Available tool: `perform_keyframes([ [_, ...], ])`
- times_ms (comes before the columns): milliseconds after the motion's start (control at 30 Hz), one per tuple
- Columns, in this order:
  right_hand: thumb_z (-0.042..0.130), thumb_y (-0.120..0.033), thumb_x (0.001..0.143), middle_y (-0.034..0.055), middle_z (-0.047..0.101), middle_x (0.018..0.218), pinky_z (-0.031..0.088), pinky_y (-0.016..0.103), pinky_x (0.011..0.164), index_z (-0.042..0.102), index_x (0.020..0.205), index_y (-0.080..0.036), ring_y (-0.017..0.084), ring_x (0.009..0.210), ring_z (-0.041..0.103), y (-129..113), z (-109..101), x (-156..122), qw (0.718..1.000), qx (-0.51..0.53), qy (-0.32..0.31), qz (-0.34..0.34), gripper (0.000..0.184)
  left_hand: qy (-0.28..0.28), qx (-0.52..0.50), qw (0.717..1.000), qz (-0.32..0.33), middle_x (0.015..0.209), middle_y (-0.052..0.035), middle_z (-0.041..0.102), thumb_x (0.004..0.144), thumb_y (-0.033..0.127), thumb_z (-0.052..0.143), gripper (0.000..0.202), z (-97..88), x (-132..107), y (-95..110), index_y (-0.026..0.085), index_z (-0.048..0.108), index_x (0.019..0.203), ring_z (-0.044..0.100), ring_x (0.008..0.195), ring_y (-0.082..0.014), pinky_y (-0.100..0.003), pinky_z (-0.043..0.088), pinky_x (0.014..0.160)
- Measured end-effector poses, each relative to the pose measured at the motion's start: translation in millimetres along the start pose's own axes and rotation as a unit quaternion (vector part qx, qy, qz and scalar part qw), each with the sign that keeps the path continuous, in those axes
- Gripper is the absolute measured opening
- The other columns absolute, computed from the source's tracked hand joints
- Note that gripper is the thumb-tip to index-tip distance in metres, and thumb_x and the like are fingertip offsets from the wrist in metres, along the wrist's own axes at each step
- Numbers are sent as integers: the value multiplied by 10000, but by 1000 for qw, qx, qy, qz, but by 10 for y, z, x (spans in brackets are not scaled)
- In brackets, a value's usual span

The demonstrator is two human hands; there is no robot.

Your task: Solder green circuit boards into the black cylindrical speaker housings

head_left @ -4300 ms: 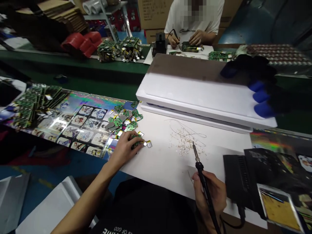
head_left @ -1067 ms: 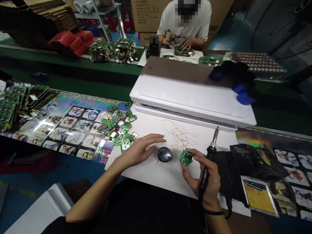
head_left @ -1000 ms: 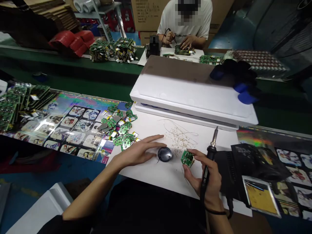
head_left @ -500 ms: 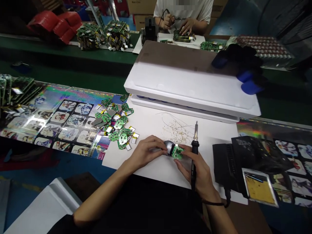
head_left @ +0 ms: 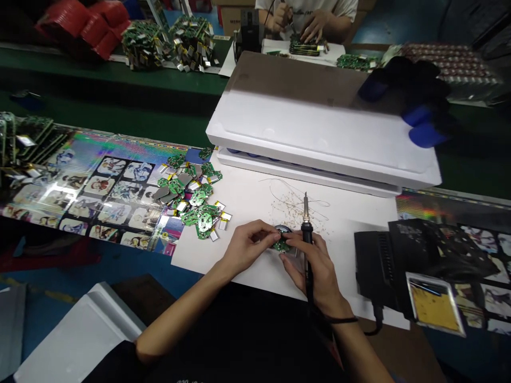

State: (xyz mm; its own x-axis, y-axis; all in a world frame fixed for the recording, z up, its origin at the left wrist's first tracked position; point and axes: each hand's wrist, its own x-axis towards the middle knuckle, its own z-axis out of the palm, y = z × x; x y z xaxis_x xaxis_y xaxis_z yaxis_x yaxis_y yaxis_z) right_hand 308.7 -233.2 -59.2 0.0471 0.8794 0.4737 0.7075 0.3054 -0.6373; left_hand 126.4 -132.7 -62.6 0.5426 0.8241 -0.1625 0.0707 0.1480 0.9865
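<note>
My left hand (head_left: 247,246) and my right hand (head_left: 312,264) meet over the white sheet (head_left: 255,197). Between their fingertips are a small green circuit board (head_left: 282,245) and a round dark part (head_left: 281,231) just behind it. My left fingers pinch them from the left. My right hand also grips a soldering iron (head_left: 306,239) that lies along the palm, tip pointing up and away. A pile of loose green circuit boards (head_left: 191,197) lies to the left of my hands.
Stacked white foam trays (head_left: 319,141) stand behind the sheet, with dark blue-tipped gloves (head_left: 419,106) on the right end. A black soldering station (head_left: 383,266) sits at right. Solder scraps and wire (head_left: 295,205) lie ahead. Across the green belt another person's hands (head_left: 303,24) work on boards.
My left hand went from flat and open beside the round part to pinching it. My right hand brought the green board against it, and both hands closed together as the view tilted down.
</note>
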Motion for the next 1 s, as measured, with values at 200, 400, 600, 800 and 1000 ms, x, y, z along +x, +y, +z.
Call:
perform_keyframes([
  [200,733,-114,939,45,769,1100,635,447,987,628,1216,-267,221,1082,744,-65,60,78,989,76,90,89,334,-22,110,988,103,928,-53,755,999,336,737,159,-36,4,97,189,787,965,647,800,-148,-265,477,705],
  [400,762,-197,948,18,749,1055,663,355,889,652,1163,-264,184,978,776,-147,135,168,982,84,110,127,251,-30,144,980,133,940,-55,759,1011,313,723,138,-44,-24,134,189,779,985,657,825,-154,-268,493,724],
  [600,769,-213,949,8,738,1021,657,315,835,661,1146,-263,168,933,774,-149,125,145,981,82,106,137,230,-34,113,988,98,927,-61,773,985,313,739,140,-30,-15,183,182,789,985,665,818,-159,-269,477,694],
  [800,737,-181,959,10,752,1010,645,334,860,656,1170,-261,165,903,756,-147,138,69,984,85,70,141,240,-37,118,986,110,874,-36,737,965,202,713,73,-41,-10,195,172,732,901,653,807,-144,-262,520,757],
  [1000,672,-317,1028,27,787,940,633,367,812,707,1199,-286,206,867,763,-165,-102,-40,979,112,49,163,177,-86,222,939,250,1052,-95,708,1006,195,688,47,-237,5,155,176,731,1006,687,1009,-195,-320,566,889],
])
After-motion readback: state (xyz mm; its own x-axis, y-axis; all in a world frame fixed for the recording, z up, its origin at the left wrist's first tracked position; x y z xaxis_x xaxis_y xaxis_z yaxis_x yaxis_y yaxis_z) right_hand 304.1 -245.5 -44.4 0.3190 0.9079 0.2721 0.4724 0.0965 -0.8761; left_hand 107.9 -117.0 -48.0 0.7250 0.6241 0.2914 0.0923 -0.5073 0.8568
